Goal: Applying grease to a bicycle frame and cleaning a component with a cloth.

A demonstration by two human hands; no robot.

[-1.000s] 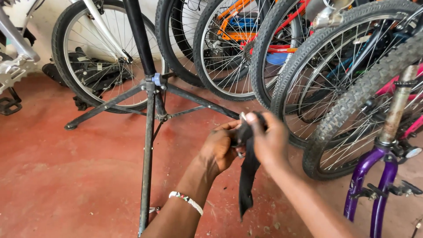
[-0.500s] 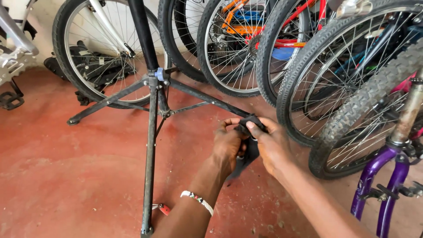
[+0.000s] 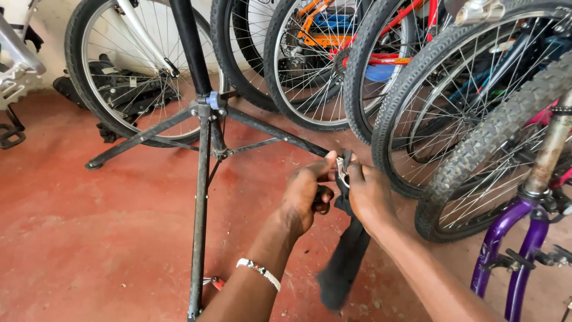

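Note:
My left hand (image 3: 305,197) and my right hand (image 3: 368,194) meet low over the red floor, close together. Both pinch a small silvery metal part (image 3: 341,168) at the top of a black rubber strip (image 3: 344,262), which hangs down limp between my forearms. A beaded band (image 3: 258,271) circles my left wrist. My hands are just in front of one leg of a black tripod repair stand (image 3: 202,179). What exactly the metal part is I cannot tell.
Several bicycle wheels (image 3: 310,65) lean in a row along the back. A knobby tyre (image 3: 494,155) on a purple fork (image 3: 506,250) stands close on the right. A white bike frame and a pedal (image 3: 12,134) are at far left. Red concrete floor (image 3: 89,238) lies below.
My hands have stayed together on the strip while the view shifted. The strip now hangs longer and straighter below my hands, and the metal part shows between my fingers.

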